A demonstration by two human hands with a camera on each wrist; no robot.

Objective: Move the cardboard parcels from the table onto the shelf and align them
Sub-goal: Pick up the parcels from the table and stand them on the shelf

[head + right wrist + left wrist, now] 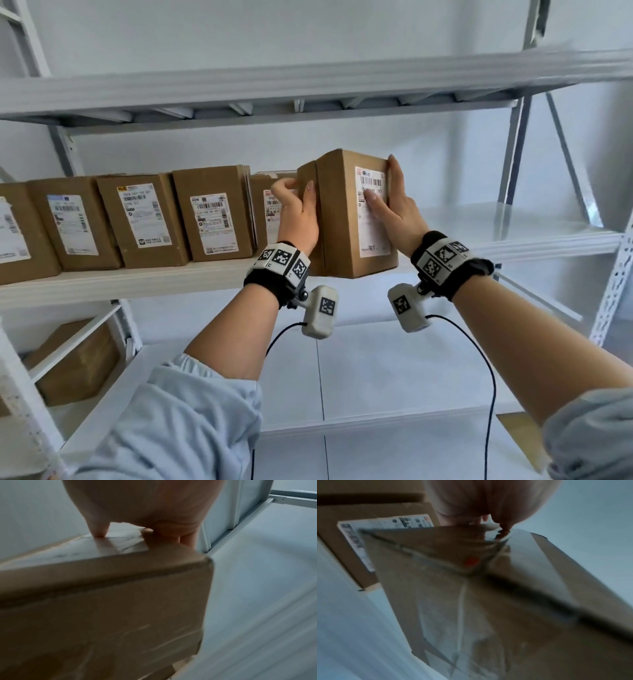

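A brown cardboard parcel [342, 219] with a white shipping label is held upright, slightly tilted, between both hands at the front edge of the middle shelf board [137, 281]. My left hand [296, 209] curls round its left side. My right hand [390, 202] grips its right edge, thumb on the label. Whether its bottom touches the board I cannot tell. Several labelled parcels [212, 216] stand in a row to its left. The left wrist view shows the parcel [471, 608] under my left hand [488, 500]; the right wrist view shows the parcel [102, 601] under my right hand [145, 507].
The shelf board right of the held parcel is bare [513, 219]. An upper shelf [308, 85] hangs overhead. A perforated upright post [616, 274] stands at the right. On a lower level at the left lies another brown parcel [75, 363].
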